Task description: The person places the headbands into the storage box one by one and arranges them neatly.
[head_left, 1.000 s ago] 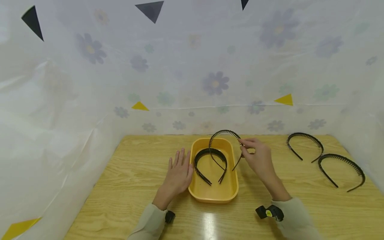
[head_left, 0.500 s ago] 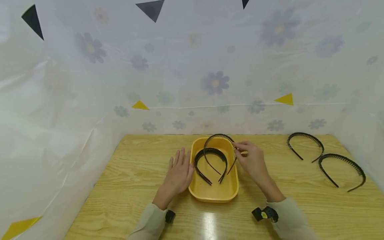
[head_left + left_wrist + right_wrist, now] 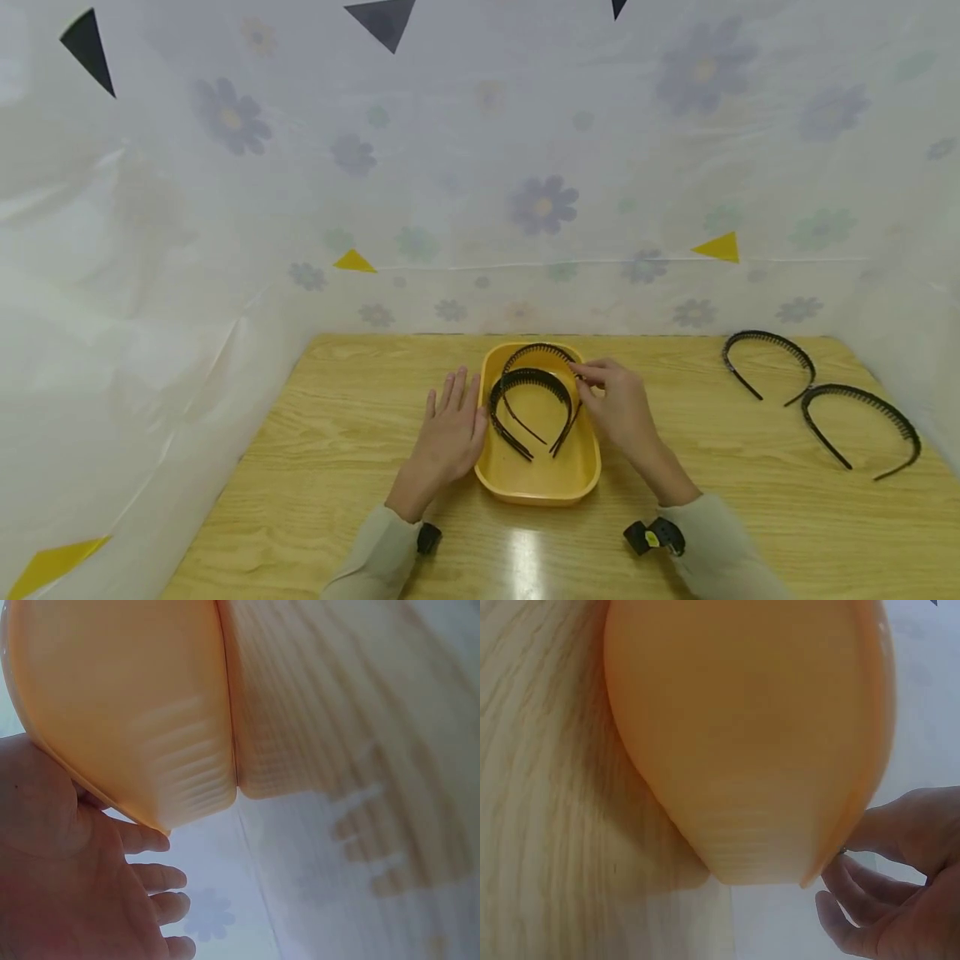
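Observation:
A yellow plastic tub stands between my hands in the head view. Inside it lie black toothed headbands, nested closely together. Over the tub's far part, my right hand pinches another thin black headband by its right side, its arch overlapping the nested ones. My left hand rests with straight fingers along the tub's left rim. In the left wrist view the left hand lies by the rim. The right wrist view has the right hand at the rim, the tub's wall hiding most of what it pinches.
Two more black headbands lie on the wooden table at the right: a farther one and a nearer one, close together. A pale flowered sheet hangs behind the table and along its sides.
My right hand has moved left and lowered the pinched headband, from above the tub's right rim to over the tub's inside. The left hand has stayed at the rim.

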Demonstrator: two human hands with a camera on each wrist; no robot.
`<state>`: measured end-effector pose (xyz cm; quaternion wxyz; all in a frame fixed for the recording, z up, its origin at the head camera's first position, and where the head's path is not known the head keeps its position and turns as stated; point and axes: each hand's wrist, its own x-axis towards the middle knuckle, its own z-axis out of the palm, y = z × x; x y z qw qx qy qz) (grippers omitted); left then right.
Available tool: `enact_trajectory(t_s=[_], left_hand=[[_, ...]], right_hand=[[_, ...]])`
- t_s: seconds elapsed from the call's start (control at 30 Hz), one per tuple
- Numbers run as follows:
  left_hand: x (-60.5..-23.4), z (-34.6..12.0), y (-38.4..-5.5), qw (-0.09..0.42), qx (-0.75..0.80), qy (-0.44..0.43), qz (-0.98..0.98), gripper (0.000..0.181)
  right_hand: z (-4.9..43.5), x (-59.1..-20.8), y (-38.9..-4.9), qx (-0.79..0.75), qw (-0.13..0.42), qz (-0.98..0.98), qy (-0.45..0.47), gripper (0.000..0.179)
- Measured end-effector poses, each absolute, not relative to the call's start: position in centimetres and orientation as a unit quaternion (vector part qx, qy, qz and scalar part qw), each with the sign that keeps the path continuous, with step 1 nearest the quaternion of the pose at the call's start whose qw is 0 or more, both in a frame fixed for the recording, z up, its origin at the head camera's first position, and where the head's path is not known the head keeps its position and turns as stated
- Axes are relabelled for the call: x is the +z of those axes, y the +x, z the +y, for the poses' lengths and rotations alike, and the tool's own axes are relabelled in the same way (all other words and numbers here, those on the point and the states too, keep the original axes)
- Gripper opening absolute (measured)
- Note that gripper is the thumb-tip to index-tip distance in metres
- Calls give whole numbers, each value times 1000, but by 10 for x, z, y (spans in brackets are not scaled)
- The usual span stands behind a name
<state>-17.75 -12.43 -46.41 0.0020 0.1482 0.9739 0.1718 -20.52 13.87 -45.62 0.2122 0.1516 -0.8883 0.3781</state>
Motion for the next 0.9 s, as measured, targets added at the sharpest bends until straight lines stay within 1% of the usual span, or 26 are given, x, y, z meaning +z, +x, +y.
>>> enact_trajectory(t_s=[0.1,0.33,0.53,0.9], left_hand=[[-464,-124,-178,2,174,147,974,58],[-463,-124,-177,8,179,146,973,58],[-464,-125,-177,8,178,148,973,58],[-466,-125,-179,8,176,147,973,60]], right_hand=[[135,-456,-206,367,209,-893,156,25],[128,-456,-208,339,178,-910,158,29],[123,-456,-213,333,154,-917,157,28],[116,-458,-217,294,135,-931,166,28]])
